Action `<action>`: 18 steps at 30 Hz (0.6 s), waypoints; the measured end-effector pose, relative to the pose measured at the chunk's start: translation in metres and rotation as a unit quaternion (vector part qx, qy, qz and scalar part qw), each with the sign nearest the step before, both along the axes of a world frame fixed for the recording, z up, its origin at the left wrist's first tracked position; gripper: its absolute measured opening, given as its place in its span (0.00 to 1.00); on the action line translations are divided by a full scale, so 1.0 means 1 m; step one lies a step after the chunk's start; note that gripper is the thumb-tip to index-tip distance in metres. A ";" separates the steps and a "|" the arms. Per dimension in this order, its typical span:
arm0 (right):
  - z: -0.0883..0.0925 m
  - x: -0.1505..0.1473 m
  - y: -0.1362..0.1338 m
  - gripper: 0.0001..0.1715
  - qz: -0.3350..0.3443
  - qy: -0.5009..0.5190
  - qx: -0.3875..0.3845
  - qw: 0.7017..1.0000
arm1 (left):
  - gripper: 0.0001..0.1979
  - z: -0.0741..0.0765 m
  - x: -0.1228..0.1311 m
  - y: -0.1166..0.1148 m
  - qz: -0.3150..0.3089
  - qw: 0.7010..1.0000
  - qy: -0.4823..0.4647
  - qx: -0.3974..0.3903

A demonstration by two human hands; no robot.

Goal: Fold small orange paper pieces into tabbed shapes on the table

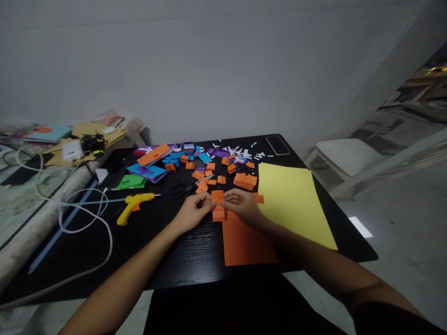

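Black table (195, 256) under a white wall (209, 70), paper scraps (209, 166) everywhere. Left hand (190, 214) and right hand (244, 207) both pinch the folded orange piece (218, 205), dead centre, orange sheet (244, 244) at five o'clock. Uneven pressure could skew its crease; glue gun (134, 204) sits at nine.

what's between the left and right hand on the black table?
A small folded orange paper piece. The left hand and right hand pinch it from either side, at the far-left corner of the orange sheet. Head view.
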State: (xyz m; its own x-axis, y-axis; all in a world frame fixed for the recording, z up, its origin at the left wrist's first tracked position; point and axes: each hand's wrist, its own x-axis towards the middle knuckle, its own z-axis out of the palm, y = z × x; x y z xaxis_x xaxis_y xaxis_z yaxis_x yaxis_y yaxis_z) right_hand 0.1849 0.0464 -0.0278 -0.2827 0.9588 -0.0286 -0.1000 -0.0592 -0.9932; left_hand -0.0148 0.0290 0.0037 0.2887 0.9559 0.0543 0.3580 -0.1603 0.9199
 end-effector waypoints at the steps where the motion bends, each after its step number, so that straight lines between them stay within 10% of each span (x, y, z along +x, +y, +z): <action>1: 0.000 0.000 0.000 0.21 0.002 0.001 -0.001 1.000 | 0.15 0.000 0.000 0.000 0.000 1.000 0.001 0.001; 18: -0.003 0.000 -0.001 0.19 0.007 0.001 0.009 1.000 | 0.18 -0.002 0.000 0.000 -0.007 1.000 0.009 0.011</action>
State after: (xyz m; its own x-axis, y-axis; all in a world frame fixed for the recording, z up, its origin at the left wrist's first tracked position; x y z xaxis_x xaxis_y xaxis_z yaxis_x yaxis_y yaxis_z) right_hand 0.1851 0.0456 -0.0308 -0.2968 0.9549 -0.0113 -0.1005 -0.0430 -0.9940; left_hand -0.0153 0.0292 0.0022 0.3028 0.9505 0.0702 0.3729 -0.1859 0.9091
